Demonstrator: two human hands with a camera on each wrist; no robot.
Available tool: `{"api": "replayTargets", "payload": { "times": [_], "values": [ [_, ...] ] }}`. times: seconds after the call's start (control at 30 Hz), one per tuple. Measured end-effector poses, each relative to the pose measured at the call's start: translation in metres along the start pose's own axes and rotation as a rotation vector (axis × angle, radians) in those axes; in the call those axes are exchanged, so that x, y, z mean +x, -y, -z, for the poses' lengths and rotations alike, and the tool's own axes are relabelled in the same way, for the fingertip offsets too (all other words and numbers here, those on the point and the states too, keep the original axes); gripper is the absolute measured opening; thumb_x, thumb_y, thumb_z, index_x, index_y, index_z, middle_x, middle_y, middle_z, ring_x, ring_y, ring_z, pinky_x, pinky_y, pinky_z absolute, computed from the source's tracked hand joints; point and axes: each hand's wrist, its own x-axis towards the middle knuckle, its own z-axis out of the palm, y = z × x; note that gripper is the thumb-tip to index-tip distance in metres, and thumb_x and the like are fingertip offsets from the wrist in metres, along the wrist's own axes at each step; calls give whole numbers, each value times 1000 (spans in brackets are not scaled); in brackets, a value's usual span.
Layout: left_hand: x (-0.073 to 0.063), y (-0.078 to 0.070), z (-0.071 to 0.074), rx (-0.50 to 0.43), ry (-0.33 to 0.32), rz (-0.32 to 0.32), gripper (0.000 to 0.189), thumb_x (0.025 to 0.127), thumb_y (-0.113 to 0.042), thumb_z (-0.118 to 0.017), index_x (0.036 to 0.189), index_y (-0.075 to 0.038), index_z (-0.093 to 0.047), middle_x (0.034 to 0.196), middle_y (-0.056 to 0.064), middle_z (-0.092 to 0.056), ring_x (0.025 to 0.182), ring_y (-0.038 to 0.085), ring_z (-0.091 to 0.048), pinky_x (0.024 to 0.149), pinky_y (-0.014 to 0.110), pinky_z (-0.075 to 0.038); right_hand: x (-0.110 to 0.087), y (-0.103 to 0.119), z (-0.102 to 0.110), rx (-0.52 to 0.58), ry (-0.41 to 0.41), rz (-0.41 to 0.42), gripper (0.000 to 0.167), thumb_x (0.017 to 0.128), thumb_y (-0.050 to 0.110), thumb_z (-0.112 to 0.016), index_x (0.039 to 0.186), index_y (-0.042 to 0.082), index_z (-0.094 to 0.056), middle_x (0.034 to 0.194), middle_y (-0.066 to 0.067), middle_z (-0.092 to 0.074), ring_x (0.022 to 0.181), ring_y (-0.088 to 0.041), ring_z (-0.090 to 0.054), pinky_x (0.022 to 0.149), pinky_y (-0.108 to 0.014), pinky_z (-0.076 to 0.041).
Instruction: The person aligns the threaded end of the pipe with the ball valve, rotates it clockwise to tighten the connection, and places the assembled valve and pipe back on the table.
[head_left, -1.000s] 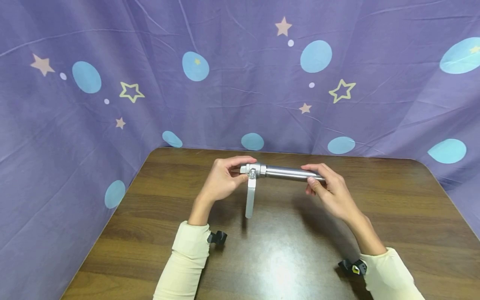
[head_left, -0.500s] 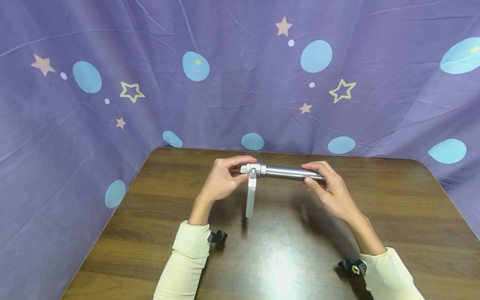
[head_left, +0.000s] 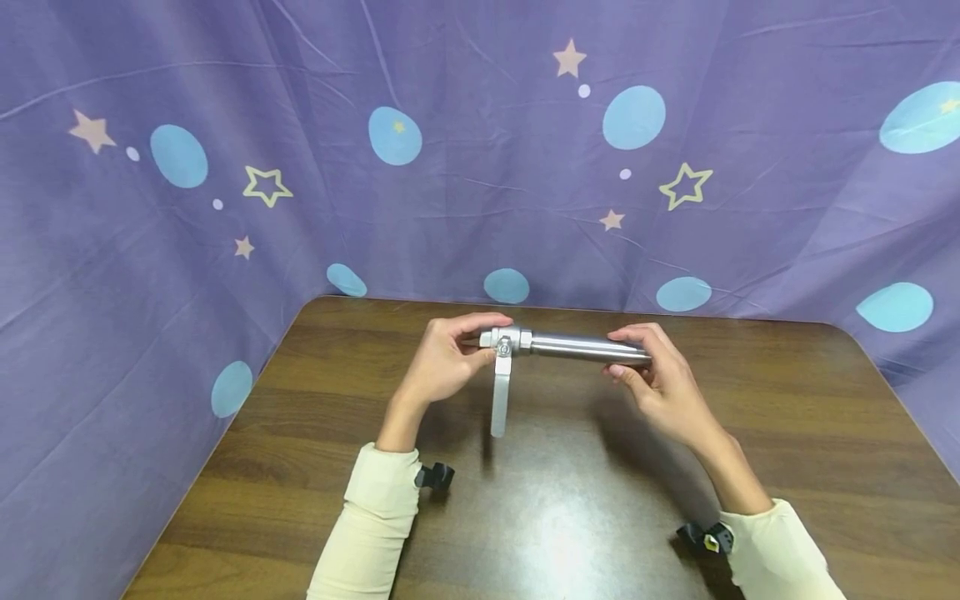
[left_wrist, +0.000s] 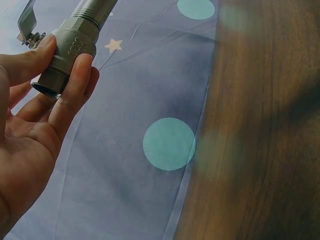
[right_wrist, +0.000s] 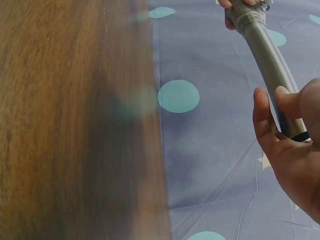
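Note:
A silver ball valve (head_left: 507, 338) is joined end to end with a steel pipe (head_left: 570, 346), which extends to the right. The valve's flat lever (head_left: 500, 404) points toward the person. My left hand (head_left: 448, 358) pinches the valve body between thumb and fingers, close to its open hex end (left_wrist: 52, 82). Some pipe threads (left_wrist: 87, 15) show beside the valve in the left wrist view. At the pipe's far end, my right hand (head_left: 663, 383) holds it with the thumb on the near side and fingers over the top. Both parts are held level above the table.
A brown wooden table (head_left: 300, 467) lies under the hands, its back edge against a purple curtain (head_left: 465, 167) with stars and blue dots. Black wrist straps (head_left: 435, 477) show at both sleeves.
My right thumb and fingers have shifted around the pipe, the thumb sliding lower on its near side. The left hand and valve have stayed nearly still.

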Motion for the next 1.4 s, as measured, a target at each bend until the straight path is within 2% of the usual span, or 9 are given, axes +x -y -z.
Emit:
{"api": "replayTargets", "payload": {
  "times": [0.1, 0.33, 0.63, 0.87, 1.07, 1.2, 1.37, 1.4],
  "values": [
    [0, 1, 0, -3, 4, 3, 45, 85, 15, -72, 126, -1, -77, 125, 19, -78, 91, 12, -74, 79, 28, -66, 0, 0, 0, -17, -15, 13, 46, 85, -22, -74, 127, -6, -65, 120, -13, -63, 84, 0, -70, 65, -16, -59],
    [1, 2, -1, 0, 3, -4, 45, 85, 16, -72, 126, 0, -77, 126, 20, -78, 93, 12, -74, 84, 42, -67, 2, 1, 0, -11, -41, 28, 45, 85, -23, -74, 126, -6, -68, 117, -14, -66, 80, 0, -70, 64, -14, -58],
    [2, 0, -1, 9, 2, -16, 43, 85, 15, -73, 126, 0, -77, 124, 19, -78, 95, 18, -76, 86, 44, -67, 2, 1, 1, -13, -41, 34, 40, 92, -18, -68, 130, -5, -69, 111, -13, -69, 76, -7, -71, 65, -15, -57],
    [2, 0, -1, 7, 4, -16, 44, 85, 15, -73, 126, 1, -77, 126, 20, -78, 96, 16, -76, 88, 53, -66, 2, 1, 2, -37, -27, 23, 39, 96, -15, -65, 132, 0, -70, 104, -13, -69, 77, -8, -70, 68, -14, -55],
    [2, 0, 0, 11, 5, -14, 45, 84, 16, -73, 126, 0, -77, 126, 19, -78, 95, 15, -76, 88, 51, -66, 2, 0, 2, -10, -17, 0, 38, 97, -15, -64, 133, -4, -69, 117, -14, -71, 84, -5, -74, 73, -16, -61],
    [1, 1, 0, 13, 5, -12, 45, 84, 16, -73, 126, 0, -77, 126, 19, -78, 95, 16, -76, 87, 48, -67, 2, 1, 3, -7, -3, 1, 46, 93, -15, -70, 136, 0, -67, 131, -15, -67, 89, -4, -71, 70, -16, -60],
    [1, 1, 0, 20, -1, -4, 45, 84, 16, -73, 126, 1, -77, 123, 21, -78, 93, 13, -75, 83, 35, -67, 1, 2, 2, -36, 8, 26, 50, 89, -16, -74, 134, 2, -68, 138, -13, -58, 107, -5, -60, 70, -11, -55],
    [2, 1, 0, 19, -2, -3, 45, 84, 16, -73, 126, 1, -77, 123, 21, -78, 92, 13, -75, 83, 32, -67, 1, 2, 1, -37, 3, 33, 49, 88, -18, -74, 133, 1, -68, 137, -13, -58, 106, -5, -60, 70, -11, -55]
  ]
}}
